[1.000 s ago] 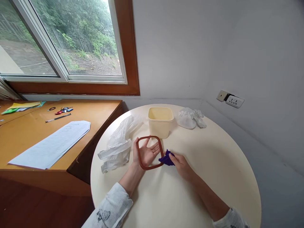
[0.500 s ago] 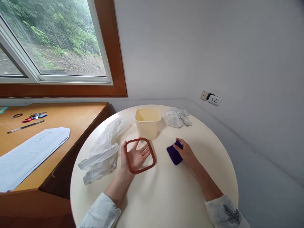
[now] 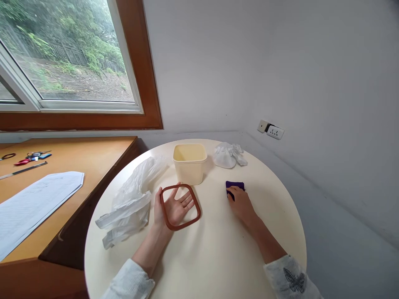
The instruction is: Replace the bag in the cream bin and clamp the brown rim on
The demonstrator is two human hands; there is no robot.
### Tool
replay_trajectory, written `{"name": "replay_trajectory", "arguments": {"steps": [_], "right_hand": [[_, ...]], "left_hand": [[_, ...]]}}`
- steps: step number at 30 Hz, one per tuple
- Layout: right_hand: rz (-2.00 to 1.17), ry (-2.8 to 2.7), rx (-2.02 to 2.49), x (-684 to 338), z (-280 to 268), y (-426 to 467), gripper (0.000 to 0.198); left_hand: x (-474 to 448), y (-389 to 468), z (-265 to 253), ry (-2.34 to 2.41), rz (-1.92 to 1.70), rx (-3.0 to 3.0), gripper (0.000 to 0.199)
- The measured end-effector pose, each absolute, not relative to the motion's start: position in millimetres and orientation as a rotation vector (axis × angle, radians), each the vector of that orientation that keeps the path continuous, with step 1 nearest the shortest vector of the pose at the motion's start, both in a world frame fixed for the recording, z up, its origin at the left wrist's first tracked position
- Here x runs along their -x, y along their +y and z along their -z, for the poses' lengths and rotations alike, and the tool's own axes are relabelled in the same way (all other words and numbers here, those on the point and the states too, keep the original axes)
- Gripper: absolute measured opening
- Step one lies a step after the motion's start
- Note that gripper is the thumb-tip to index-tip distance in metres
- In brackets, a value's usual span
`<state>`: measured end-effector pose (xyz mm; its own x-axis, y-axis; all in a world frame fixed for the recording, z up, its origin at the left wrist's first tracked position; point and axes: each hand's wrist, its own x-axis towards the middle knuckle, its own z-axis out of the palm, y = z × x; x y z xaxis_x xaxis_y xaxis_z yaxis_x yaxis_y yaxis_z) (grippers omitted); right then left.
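My left hand (image 3: pixel 175 211) lies palm up above the left middle of the table, fingers stretched out. It holds a reddish-brown rounded-square frame (image 3: pixel 183 225) by its left side, and my palm shows through the opening. My right hand (image 3: pixel 242 206) is palm down on a folded purple cloth (image 3: pixel 235 184), its bent fingers covering the cloth's near part. Behind my left fingertips stands a cream plastic tub (image 3: pixel 189 170), its top uncovered. A crumpled clear plastic bag (image 3: pixel 131 199) is spread left of my left hand.
A knotted white plastic bag (image 3: pixel 225 157) sits at the back of the round cream table (image 3: pixel 212 257). Left of it, a wooden desk (image 3: pixel 102 151) bears papers (image 3: pixel 40 203), keys (image 3: pixel 34 156) and a pen (image 3: pixel 29 167). Sockets (image 3: pixel 275 132) are on the wall.
My right hand has turned the purple cloth and laid it flatter on the table, palm now facing down. My left hand keeps the frame; the view has shifted slightly right.
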<state>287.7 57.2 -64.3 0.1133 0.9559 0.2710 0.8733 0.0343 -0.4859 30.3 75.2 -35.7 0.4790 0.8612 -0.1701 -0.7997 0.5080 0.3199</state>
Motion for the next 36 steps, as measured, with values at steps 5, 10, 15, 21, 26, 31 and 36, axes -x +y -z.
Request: {"name": "replay_trajectory", "arguments": {"steps": [5, 10, 15, 21, 26, 31, 36], "right_hand": [[-0.152, -1.739, 1.976, -303, 66, 58, 0.033], [-0.077, -1.563, 2.171, -340, 73, 59, 0.039], [0.085, -1.459, 1.988, -334, 73, 60, 0.039], [-0.132, -2.094, 1.121, -238, 54, 30, 0.038], [-0.266, -2.294, 0.889, -196, 51, 12, 0.026], [-0.124, -2.197, 0.858, -204, 53, 17, 0.020], [0.236, -1.964, 0.922, -221, 39, 17, 0.026]], "left_hand": [[-30, 75, 36, 0.330, -1.023, -0.224, 0.056], [-30, 73, 34, 0.337, -1.016, -0.224, 0.056], [-30, 72, 32, 0.319, -0.985, -0.229, 0.054], [-29, 71, 35, 0.270, -0.980, -0.234, 0.056], [-29, 69, 35, 0.248, -0.973, -0.238, 0.059], [-29, 71, 38, 0.262, -0.958, -0.243, 0.067], [-29, 73, 42, 0.298, -1.005, -0.231, 0.069]]}}
